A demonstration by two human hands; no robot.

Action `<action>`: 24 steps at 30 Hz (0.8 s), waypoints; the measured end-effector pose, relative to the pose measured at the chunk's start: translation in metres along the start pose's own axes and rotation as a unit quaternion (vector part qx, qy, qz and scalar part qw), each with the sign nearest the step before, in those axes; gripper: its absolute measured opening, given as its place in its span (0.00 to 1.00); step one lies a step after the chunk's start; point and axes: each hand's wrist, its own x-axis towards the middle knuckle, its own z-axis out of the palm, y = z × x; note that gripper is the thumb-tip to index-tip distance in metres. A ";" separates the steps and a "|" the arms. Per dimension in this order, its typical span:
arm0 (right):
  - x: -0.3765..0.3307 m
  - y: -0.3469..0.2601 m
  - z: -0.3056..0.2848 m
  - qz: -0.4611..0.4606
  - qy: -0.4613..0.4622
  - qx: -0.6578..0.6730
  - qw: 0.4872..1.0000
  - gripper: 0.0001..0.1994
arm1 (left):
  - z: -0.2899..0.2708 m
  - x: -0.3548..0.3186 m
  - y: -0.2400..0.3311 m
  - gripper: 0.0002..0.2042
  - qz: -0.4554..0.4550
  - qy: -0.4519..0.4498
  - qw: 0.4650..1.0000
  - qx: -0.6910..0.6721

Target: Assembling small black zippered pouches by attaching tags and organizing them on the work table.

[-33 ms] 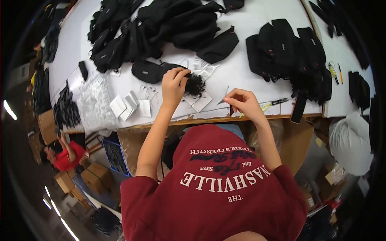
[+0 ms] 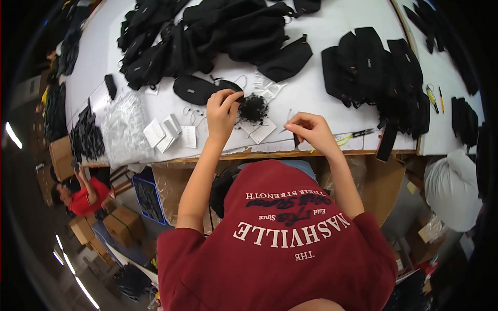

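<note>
My left hand (image 2: 223, 111) reaches over the white table (image 2: 332, 98) and pinches into a small tangle of black cords (image 2: 254, 108). The tangle lies on white paper tags (image 2: 262, 130) beside a flat black pouch (image 2: 194, 89). My right hand (image 2: 309, 129) rests near the table's front edge, right of the tangle. Its fingers are pinched on a thin cord (image 2: 288, 116) that is barely visible. Both forearms come up from my red shirt below.
Heaps of black pouches lie at the back (image 2: 228, 31) and at the right (image 2: 373, 67). To the left are small white tag stacks (image 2: 168, 132) and clear plastic bags (image 2: 122, 129). Another person in red (image 2: 78, 197) crouches by cardboard boxes (image 2: 119, 223) lower left.
</note>
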 end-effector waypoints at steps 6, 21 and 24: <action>0.066 0.005 0.072 -0.111 -0.019 -0.254 0.961 0.08 | -0.036 -0.059 0.009 0.12 -0.150 0.086 0.984 0.048; 0.075 -0.001 0.119 -0.309 -0.033 -0.440 0.843 0.05 | -0.046 -0.083 0.017 0.06 -0.379 0.106 0.879 -0.268; 0.071 -0.006 0.117 -0.125 -0.082 -0.335 0.930 0.05 | -0.051 -0.075 0.021 0.04 -0.361 0.166 0.882 -0.255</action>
